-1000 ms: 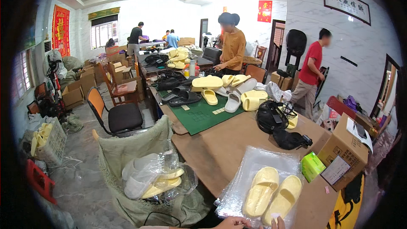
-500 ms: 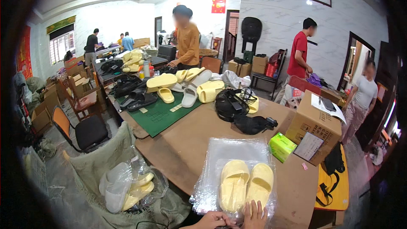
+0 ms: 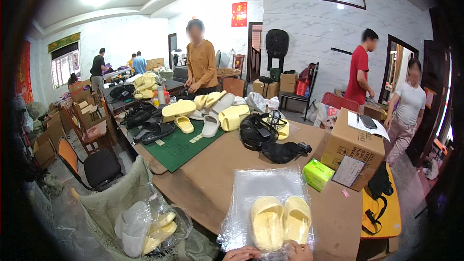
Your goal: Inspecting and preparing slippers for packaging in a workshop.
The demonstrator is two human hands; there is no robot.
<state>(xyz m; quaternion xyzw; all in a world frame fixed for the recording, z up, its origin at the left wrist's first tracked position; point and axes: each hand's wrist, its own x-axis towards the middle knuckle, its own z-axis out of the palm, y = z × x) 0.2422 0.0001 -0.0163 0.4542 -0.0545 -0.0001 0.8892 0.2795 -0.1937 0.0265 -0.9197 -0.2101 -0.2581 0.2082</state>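
My left hand (image 3: 241, 253) and right hand (image 3: 300, 252) sit at the near edge of the bench (image 3: 212, 174), only the knuckles and fingertips showing at the bottom of the view. Both touch the heel end of the pair of pale yellow slippers (image 3: 280, 221), which lies side by side, toes away from me, on a stack of clear plastic bags (image 3: 263, 188). I cannot tell whether my fingers are pinching the heels or only resting against them; too little of them shows.

The slippers look like thick moulded foam: light, springy, with a rounded matte skin that should not slide in the grip. I judge the best hold is at the heel rim or across the strap, where a thumb can hook under. The bags under them are the slippery part: thin, glossy and limp, likely to cling together and shift if I push the slippers instead of lifting them.

To my left, off the bench, a grey-green woven sack (image 3: 113, 203) stands open, and in its mouth are bagged slippers (image 3: 145, 224), yellow and white, already in plastic. On the right stands a brown cardboard box (image 3: 355, 147), closed, with papers and a dark device on top; a small green carton (image 3: 318, 174) lies just beside it. Further along, loose yellow and white slippers are piled by a green cutting mat (image 3: 181, 147), and black bags (image 3: 270, 137) sit between.
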